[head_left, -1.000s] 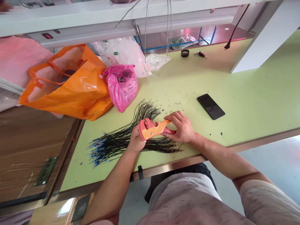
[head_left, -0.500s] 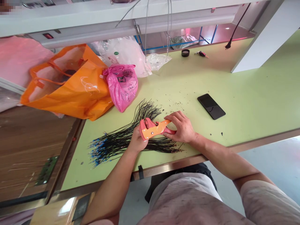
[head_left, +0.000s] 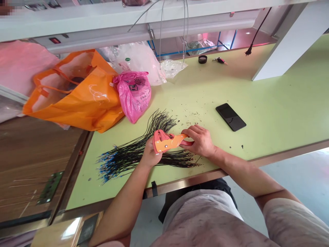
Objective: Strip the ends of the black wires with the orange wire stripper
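Observation:
An orange-and-red wire stripper point(head_left: 171, 142) is held over the table, its head pointing left. My right hand point(head_left: 202, 140) is wrapped round its two handles at the right end. My left hand point(head_left: 151, 153) is closed right at the tool's head, which covers the fingertips. Whatever it grips there is hidden. Beneath both hands lie black wires in two bunches. The back bunch point(head_left: 151, 128) fans out toward the rear, and the front bunch point(head_left: 174, 160) ends in bare copper-coloured tips. Blue-and-silver wire ends point(head_left: 108, 166) are gathered at the left.
Small clippings point(head_left: 194, 115) are scattered behind the tool. A black phone point(head_left: 230, 117) lies to the right. An orange bag point(head_left: 100, 97) and a tied pink bag point(head_left: 135, 94) stand back left. A black ring point(head_left: 202, 59) and keys point(head_left: 220, 60) lie near a white post point(head_left: 280, 51).
The stripper's handles have come closer together in my right hand, and the red parts at its head have shifted. My left hand stays at the head.

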Demonstrator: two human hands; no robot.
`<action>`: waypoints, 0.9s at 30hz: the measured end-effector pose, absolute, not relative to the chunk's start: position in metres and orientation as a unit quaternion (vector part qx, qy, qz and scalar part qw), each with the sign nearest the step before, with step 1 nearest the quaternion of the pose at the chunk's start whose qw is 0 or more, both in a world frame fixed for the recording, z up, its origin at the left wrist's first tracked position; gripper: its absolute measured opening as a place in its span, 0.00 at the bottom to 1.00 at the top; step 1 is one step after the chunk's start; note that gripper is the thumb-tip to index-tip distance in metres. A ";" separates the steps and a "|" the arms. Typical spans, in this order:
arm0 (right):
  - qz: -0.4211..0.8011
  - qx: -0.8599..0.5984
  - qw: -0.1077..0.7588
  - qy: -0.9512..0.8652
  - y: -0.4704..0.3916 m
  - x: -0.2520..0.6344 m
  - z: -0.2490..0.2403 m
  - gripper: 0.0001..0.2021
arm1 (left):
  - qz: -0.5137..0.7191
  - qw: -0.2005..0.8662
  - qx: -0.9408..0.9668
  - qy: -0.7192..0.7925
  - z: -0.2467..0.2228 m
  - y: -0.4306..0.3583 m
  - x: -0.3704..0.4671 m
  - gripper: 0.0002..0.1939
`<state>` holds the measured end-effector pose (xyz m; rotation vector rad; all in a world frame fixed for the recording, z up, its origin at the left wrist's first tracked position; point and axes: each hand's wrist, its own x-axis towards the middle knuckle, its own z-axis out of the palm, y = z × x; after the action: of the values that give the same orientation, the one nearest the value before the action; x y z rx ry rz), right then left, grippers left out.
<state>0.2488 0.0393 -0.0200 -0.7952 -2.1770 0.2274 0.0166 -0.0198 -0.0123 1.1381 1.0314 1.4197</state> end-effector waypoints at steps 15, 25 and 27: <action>0.083 -0.281 0.445 -0.847 0.043 0.249 -0.015 0.24 | 0.618 0.457 0.469 0.435 -0.011 -0.015 0.022 0.24; 0.107 -0.288 0.424 -0.852 0.043 0.247 -0.017 0.28 | 0.620 0.487 0.454 0.415 -0.022 -0.016 0.019 0.22; 0.118 -0.292 0.411 -0.856 0.042 0.248 -0.018 0.28 | 0.623 0.495 0.437 0.419 -0.023 -0.017 0.018 0.23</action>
<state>0.2476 0.0424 -0.0177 -0.7352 -2.1536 0.2978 0.0183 -0.0167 -0.0227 1.0584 1.0167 1.5103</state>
